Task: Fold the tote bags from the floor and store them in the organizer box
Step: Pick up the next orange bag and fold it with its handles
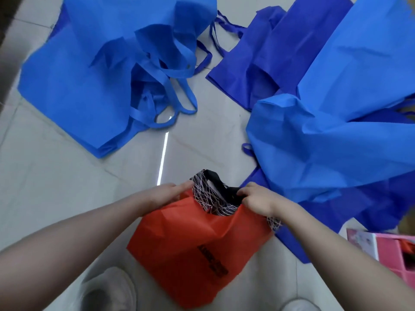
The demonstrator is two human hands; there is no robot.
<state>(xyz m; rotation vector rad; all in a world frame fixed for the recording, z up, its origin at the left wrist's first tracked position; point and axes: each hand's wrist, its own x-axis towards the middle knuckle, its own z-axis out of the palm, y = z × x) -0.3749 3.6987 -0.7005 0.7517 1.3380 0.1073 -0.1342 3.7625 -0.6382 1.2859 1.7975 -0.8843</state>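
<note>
Across the lower middle of the floor lies an orange tote bag, the landmark for everything else. Black lettering runs along its front face, but it is too blurred to read. At the orange bag's top opening sits a black piece with a pale scribbled-line pattern, partly tucked inside. The left hand rests on the upper left edge of the orange bag, fingers extended and pressed flat against the fabric. The right hand is curled closed at the upper right edge, pinching the black patterned material where it meets the bag's rim. Beyond the orange bag, to its upper left, a heap of light blue tote bags lies with handles tangled. To its upper right, light blue and dark blue bags overlap. Right of the orange bag, at the frame edge, stands a pink organizer box. Below the orange bag, a white shoe shows.
</note>
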